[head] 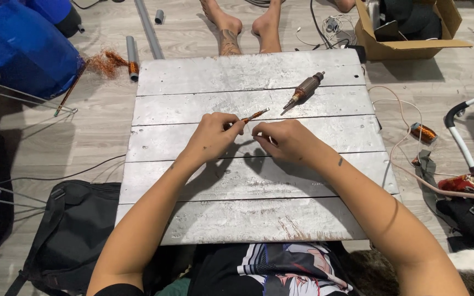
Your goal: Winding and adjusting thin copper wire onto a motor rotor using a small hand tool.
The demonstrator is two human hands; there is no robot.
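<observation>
My left hand [210,137] has its fingers [236,127] pinched tight on a small bundle of thin copper wire [255,115]. The bundle sticks out toward 1 o'clock, up off the worktop, so I think it is held high to keep it easy to see and work on. My right hand [287,140] sits just beside it at 3 o'clock. Its fingers are curled close together, maybe on a very fine strand, but I cannot tell if they hold anything. Both hands hang over the middle of the grey metal plank worktop [248,192].

Farther out at 1 o'clock lies a motor rotor with a copper coil and a metal shaft [304,90], flat on the worktop, near but out of the way. At 10 o'clock, on the floor, a loose tangle of copper wire [105,62] rests by a grey pipe [132,57]. At 2 o'clock sits an open cardboard box [412,48].
</observation>
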